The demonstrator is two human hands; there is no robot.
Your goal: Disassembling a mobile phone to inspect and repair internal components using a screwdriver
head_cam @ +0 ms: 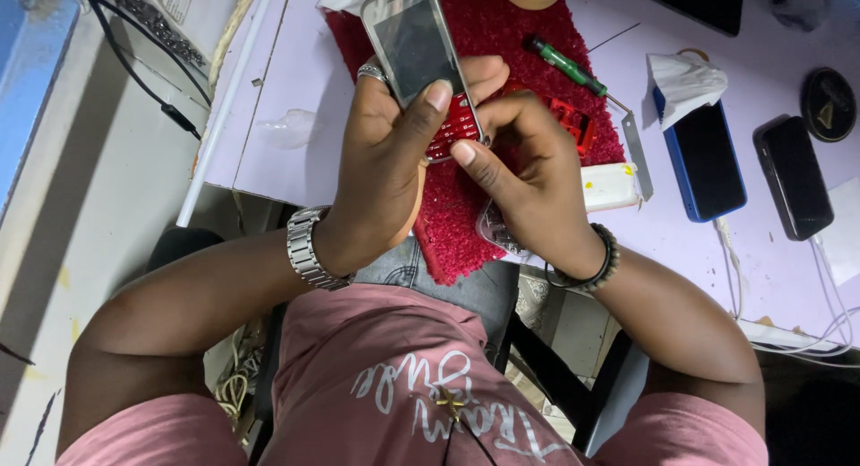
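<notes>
While pale desk (296,152) carried red mat (502,36), both hands worked above mat. Left hand (385,161) curled tight round keypad phone (421,54), thumb pressed on its right edge. Right hand (528,175) half-closed, fingertips (464,152) pinching phone's lower red keypad. Blue phone (708,161), black phone (793,175) lay well right. Green screwdriver (564,64) on mat edge, near metal blade (638,157).

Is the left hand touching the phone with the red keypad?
Touching. The head view shows the left hand wrapped around the phone, thumb pressed on its lower front edge.
</notes>
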